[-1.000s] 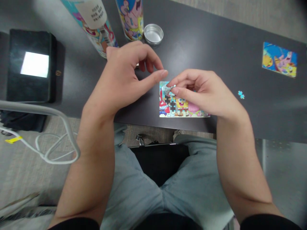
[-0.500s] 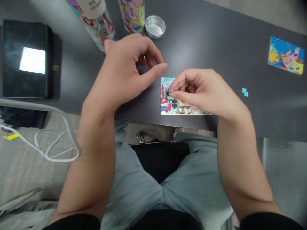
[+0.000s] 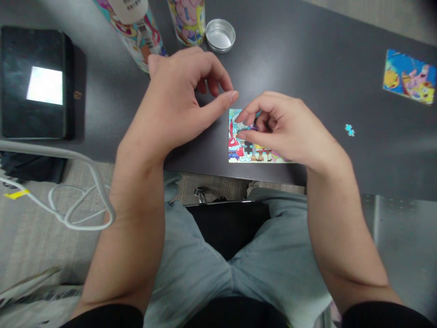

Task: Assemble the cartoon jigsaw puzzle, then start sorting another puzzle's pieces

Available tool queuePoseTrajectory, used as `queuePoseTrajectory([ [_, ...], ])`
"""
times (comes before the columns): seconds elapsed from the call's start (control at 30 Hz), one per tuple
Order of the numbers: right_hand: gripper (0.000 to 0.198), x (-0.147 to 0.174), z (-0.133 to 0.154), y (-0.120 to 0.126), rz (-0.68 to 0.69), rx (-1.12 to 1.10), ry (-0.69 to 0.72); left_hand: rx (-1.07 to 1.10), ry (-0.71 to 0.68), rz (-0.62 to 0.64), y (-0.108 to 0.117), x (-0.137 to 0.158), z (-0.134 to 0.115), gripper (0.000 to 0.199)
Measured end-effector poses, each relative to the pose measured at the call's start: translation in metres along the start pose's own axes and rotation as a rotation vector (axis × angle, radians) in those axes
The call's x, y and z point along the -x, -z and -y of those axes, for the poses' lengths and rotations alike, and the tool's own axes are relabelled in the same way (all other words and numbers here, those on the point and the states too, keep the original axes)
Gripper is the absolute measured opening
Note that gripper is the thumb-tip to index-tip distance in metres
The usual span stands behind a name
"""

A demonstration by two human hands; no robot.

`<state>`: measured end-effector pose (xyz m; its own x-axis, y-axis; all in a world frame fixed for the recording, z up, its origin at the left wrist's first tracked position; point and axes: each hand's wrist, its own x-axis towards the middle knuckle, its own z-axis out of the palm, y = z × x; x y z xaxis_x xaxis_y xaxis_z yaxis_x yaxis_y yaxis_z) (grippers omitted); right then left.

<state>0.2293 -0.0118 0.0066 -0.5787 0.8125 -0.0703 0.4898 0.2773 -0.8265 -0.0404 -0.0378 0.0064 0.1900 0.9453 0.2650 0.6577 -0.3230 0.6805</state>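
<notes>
A small cartoon jigsaw puzzle [image 3: 233, 157] lies near the front edge of the dark table, with a dark, piece-shaped gap [image 3: 248, 146] in its lower part. Over it hovers my right hand [image 3: 282, 127]; its thumb and index fingertip are apart, and I see nothing between them. The hand covers much of the puzzle's right side. My left hand [image 3: 191, 93] is held up and left of the puzzle, thumb away from the curled fingers, with no object visible in it. A loose light-blue puzzle piece [image 3: 349, 130] lies right of my right hand.
At the back left stand a cartoon-printed can [image 3: 134, 38] and a second one [image 3: 188, 20], beside a round metal lid [image 3: 220, 35]. A blue picture card [image 3: 409, 77] lies far right. A black device [image 3: 34, 118] and a white cable [image 3: 92, 168] are on the left.
My right thumb and index finger have parted from a pinch over the puzzle, and the index finger has lifted slightly. A spot there that was dark now shows puzzle picture. My left hand barely moved.
</notes>
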Motion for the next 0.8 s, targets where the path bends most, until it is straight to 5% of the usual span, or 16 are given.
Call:
queuePoseTrajectory([
  [0.33, 0.03, 0.01, 0.001, 0.024, -0.153, -0.004, -0.014, -0.104, -0.009, 0.112, 0.001, 0.0, -0.006, 0.028],
  [0.53, 0.009, 0.022, -0.012, 0.052, -0.321, 0.078, 0.029, -0.115, -0.008, 0.222, -0.004, -0.003, -0.011, 0.028],
  [0.8, 0.019, 0.071, -0.029, 0.125, -0.429, 0.464, -0.447, -0.196, 0.032, 0.309, -0.006, -0.008, -0.015, 0.035],
])
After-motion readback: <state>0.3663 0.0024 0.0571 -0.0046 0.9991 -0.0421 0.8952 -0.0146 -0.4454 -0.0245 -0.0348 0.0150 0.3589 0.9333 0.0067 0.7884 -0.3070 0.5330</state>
